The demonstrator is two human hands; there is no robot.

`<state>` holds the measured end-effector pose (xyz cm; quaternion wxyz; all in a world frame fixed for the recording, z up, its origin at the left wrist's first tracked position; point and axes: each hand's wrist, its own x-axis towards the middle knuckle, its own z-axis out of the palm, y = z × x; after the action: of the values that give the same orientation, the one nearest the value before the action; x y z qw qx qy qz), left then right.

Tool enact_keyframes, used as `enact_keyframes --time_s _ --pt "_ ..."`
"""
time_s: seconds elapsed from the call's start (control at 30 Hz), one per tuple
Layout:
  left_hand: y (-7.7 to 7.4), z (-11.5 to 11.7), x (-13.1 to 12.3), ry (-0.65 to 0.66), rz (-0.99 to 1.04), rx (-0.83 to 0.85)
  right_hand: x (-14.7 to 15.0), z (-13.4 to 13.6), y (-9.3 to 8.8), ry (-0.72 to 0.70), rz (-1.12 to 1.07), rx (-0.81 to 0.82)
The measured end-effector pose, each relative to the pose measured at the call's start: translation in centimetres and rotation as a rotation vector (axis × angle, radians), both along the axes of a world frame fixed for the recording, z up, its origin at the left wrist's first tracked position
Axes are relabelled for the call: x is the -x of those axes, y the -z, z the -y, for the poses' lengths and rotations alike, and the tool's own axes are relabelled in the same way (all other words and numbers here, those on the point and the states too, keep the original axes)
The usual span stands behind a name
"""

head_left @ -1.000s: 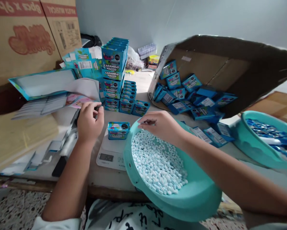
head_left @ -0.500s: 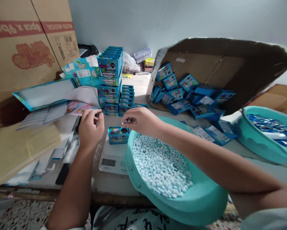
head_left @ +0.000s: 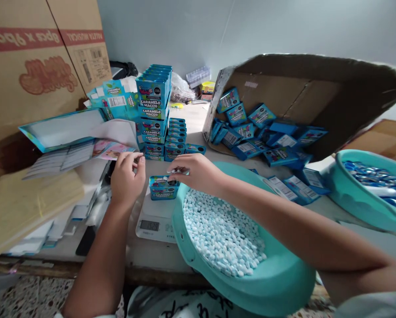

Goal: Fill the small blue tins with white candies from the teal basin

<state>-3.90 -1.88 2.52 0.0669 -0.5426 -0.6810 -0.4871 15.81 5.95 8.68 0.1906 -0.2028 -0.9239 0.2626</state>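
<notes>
A small blue candy tin [head_left: 162,187] stands on a white digital scale [head_left: 156,218] whose display is lit. My right hand [head_left: 193,172] hovers over the tin's hole, fingers pinched on small pale candies. My left hand [head_left: 127,176] rests left of the tin with its fingers curled together; what they hold, if anything, I cannot make out. A teal basin [head_left: 250,282] full of white and pale-blue candies [head_left: 222,232] leans on the table edge under my right forearm.
Stacks of blue tins [head_left: 158,115] stand behind the scale. A tipped cardboard box [head_left: 303,97] spills blue cartons [head_left: 257,132]. A second teal basin [head_left: 366,194] with blue items sits at right. Papers and flat cartons [head_left: 62,132] lie at left, large cardboard boxes [head_left: 35,62] behind.
My right hand has left the basin and moved left to above the tin on the scale. The left hand has stayed beside the tin. The scale reading has changed.
</notes>
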Motion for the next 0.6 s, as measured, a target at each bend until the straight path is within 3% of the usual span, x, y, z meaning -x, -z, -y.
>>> enact_keyframes --time_s 0.17,0.3,0.43,0.6 --pt "0.1 0.0 0.0 0.009 0.000 -0.003 -1.0 0.7 -1.4 -0.015 0.026 -0.087" --pt "0.0 0.1 0.0 -0.001 0.019 0.002 -4.8 3.0 -1.8 -0.100 0.173 -0.204" --pt "0.0 0.2 -0.1 -0.011 0.016 0.017 -8.6 4.4 0.1 -0.159 0.387 -0.134" --pt "0.6 0.0 -0.5 0.016 -0.031 -0.036 -9.5 3.8 2.9 -0.124 0.471 -0.066"
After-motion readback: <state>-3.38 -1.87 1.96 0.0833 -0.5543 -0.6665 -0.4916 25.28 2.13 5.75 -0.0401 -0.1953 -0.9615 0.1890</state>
